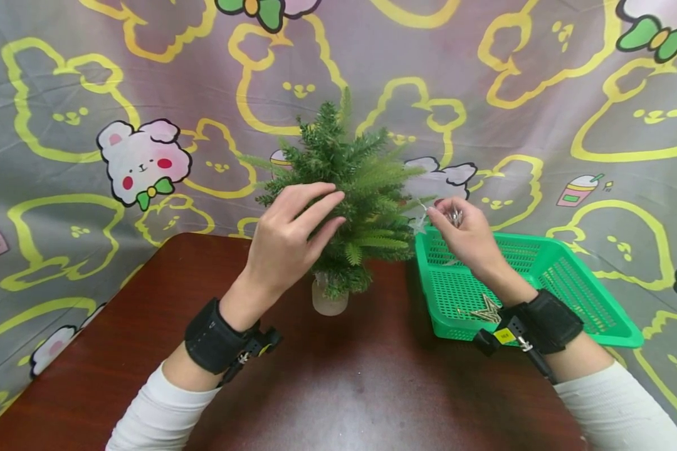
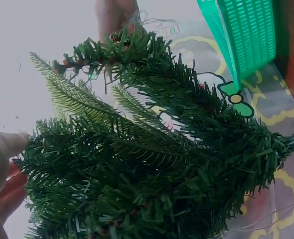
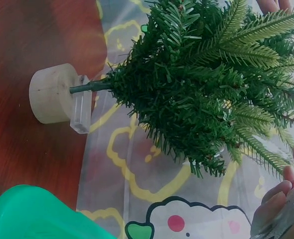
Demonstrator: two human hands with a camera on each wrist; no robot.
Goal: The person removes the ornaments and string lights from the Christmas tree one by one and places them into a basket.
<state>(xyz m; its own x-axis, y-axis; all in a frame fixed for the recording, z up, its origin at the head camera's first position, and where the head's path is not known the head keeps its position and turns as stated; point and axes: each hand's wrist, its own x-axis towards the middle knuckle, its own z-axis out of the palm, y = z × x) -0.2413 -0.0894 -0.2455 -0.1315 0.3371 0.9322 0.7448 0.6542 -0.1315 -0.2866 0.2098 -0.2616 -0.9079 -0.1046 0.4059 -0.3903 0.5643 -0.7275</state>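
Note:
A small artificial Christmas tree (image 1: 338, 163) stands upright on a round pale wooden base (image 3: 50, 94). My left hand (image 1: 293, 232) is at the tree's near left side, its fingers extended and slightly bent over the branches. In the left wrist view, the thumb (image 2: 10, 143) lies right at a branch tip. To the right of the tree, my right hand (image 1: 465, 235) pinches a thin wire with a clear star (image 1: 419, 225) hanging at the branch tips. A shiny, clear bundle (image 1: 456, 217) is gathered in its palm.
A green plastic basket (image 1: 592, 294) stands right of the tree, under my right forearm, with gold star ornaments (image 1: 488, 310) inside. A clear plastic block (image 3: 81, 112) is next to the tree base. Behind the brown table (image 1: 146, 313) hangs a cartoon-printed cloth (image 1: 214, 81).

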